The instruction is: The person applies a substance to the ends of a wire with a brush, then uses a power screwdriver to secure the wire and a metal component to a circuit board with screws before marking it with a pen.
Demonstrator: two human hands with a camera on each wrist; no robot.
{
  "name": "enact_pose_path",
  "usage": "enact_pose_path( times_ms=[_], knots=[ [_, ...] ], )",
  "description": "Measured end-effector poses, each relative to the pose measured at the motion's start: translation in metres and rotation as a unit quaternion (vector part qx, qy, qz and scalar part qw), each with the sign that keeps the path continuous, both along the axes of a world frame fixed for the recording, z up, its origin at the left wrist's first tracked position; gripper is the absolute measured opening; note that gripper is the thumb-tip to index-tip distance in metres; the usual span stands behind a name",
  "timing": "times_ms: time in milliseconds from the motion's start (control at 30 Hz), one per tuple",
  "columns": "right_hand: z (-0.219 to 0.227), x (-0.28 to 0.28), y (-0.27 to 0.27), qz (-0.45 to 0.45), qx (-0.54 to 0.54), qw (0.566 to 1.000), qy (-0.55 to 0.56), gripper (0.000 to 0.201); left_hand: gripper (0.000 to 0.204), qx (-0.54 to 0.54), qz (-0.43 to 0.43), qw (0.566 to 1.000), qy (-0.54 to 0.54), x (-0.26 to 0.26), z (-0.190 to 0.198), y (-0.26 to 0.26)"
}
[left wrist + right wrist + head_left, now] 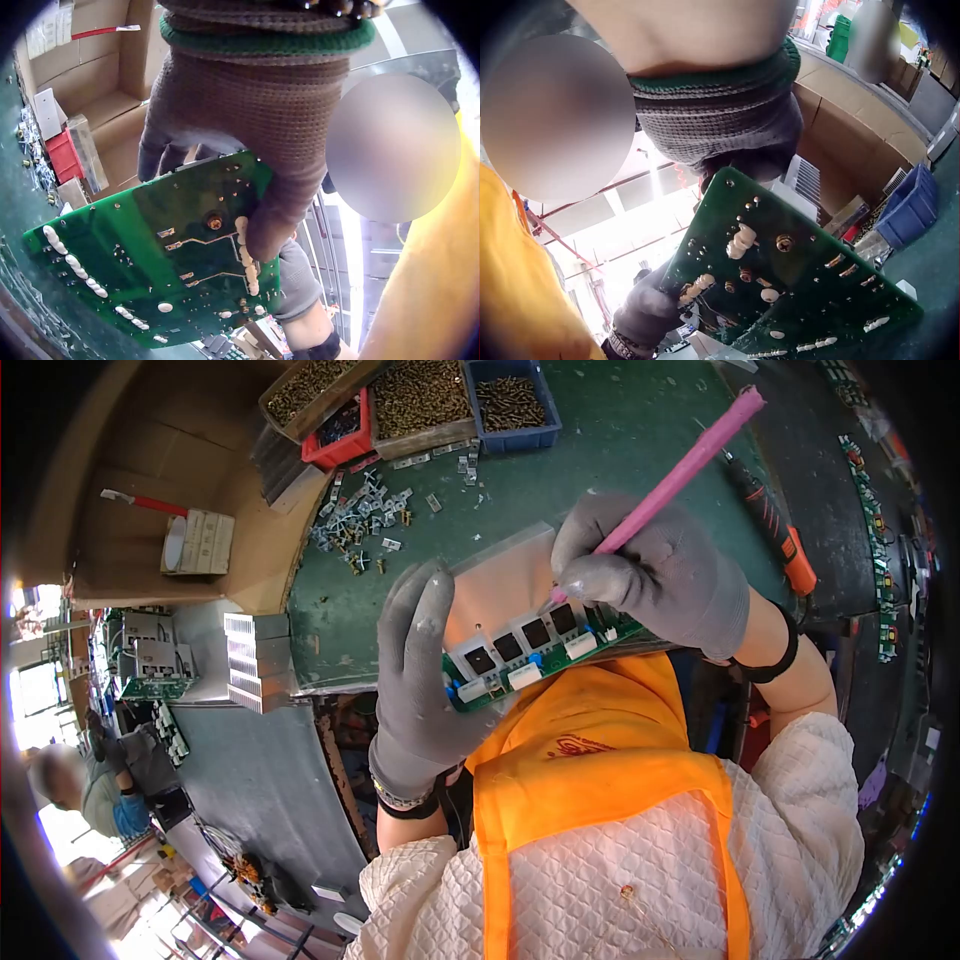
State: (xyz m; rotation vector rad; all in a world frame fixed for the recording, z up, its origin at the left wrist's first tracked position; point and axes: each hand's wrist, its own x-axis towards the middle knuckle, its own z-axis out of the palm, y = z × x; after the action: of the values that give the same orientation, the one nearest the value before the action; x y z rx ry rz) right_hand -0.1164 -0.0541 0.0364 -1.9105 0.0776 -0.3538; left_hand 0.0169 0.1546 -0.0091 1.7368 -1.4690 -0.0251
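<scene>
My gloved left hand [418, 670] grips the left end of a green circuit board [470, 700] with a flat metal heat sink [500, 585] along it. In the left wrist view the thumb presses on the underside of the board [150, 262], among its white-coated solder joints. My gloved right hand [665, 575] holds a long pink stick-like tool [690, 465]. Its lower tip is down at the row of black components [535, 632] between heat sink and board; its exact kind cannot be told. From the right wrist, the board [810, 270] covers the tool.
Loose metal clips and screws [365, 515] lie on the green table [520, 490]. Behind them stand a blue bin [555, 435] and a red bin [340, 455] of small parts. A red-and-black screwdriver [790, 550] lies right. Finned heat sinks [255, 660] stand left; another person [100, 790] sits beyond.
</scene>
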Motion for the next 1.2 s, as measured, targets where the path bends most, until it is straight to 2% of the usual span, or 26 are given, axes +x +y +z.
enact_pose_path(
  times_ms=[67,300,400,467,567,667,767,867,967,1200],
  knots=[
    [0.0,0.0,0.001,-0.002,-0.043,0.999,-0.007,0.012,0.098,0.015,0.006,1.0,-0.023,-0.001,0.001,0.001],
    [-0.004,-0.002,0.004,-0.005,-0.043,0.999,0.011,0.015,0.097,0.021,0.008,0.999,-0.031,-0.004,0.0,0.003],
    [-0.007,-0.002,0.004,-0.005,-0.05,0.999,-0.014,0.017,0.098,0.027,0.008,0.999,-0.031,-0.005,0.001,0.003],
    [-0.008,-0.003,0.006,-0.019,-0.07,0.997,-0.006,0.016,0.091,-0.002,0.005,1.0,-0.017,-0.005,0.001,0.002],
    [-0.011,-0.003,0.006,-0.008,-0.059,0.998,-0.037,0.015,0.098,0.032,0.007,0.999,-0.032,-0.004,0.0,0.006],
    [-0.013,-0.003,0.006,-0.01,-0.064,0.997,-0.051,0.013,0.098,0.009,-0.004,0.999,-0.034,-0.002,-0.007,0.006],
    [-0.01,-0.006,0.003,0.009,-0.074,0.997,0.0,0.023,0.099,0.024,0.002,0.999,-0.03,-0.003,-0.004,0.007],
    [-0.012,-0.007,0.004,0.003,-0.078,0.997,-0.005,0.024,0.098,0.029,0.009,0.999,-0.027,-0.006,-0.002,0.006],
    [-0.016,-0.004,0.006,-0.017,-0.075,0.995,-0.06,0.014,0.098,0.037,0.011,0.999,-0.038,-0.006,0.0,0.006],
    [-0.016,-0.004,0.005,-0.019,-0.067,0.996,-0.059,0.018,0.098,0.024,0.006,0.999,-0.033,-0.004,-0.004,0.005]
  ],
)
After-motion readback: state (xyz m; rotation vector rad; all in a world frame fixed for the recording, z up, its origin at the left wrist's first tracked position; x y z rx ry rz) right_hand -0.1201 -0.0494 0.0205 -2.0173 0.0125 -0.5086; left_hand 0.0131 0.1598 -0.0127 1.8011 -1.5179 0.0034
